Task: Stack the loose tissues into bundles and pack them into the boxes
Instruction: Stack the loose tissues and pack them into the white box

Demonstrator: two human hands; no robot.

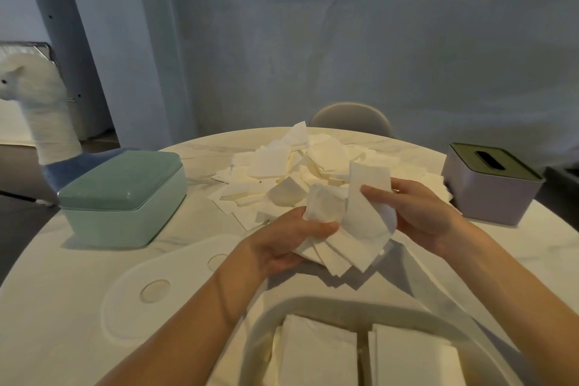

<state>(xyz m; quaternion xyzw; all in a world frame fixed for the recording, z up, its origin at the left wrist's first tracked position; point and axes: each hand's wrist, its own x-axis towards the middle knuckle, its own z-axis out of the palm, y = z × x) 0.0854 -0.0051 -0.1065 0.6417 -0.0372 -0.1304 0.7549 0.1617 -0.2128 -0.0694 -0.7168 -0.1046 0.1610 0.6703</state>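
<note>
While above the table (pixel 94 291), both hands' fingers (pixel 316 226) closed around a tissue bundle (pixel 354 238).

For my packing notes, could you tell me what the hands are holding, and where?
Both hold one fanned bundle of tissues: left hand under its left edge, right hand pinching its upper right side.

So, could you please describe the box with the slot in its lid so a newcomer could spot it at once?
Start at the round marble table and look to its right edge, beyond the person's right hand. There stands the lilac box, squarish, closed by a dark olive lid with a slot. The mint green box opposite is wider, with a plain, slotless lid.
</note>
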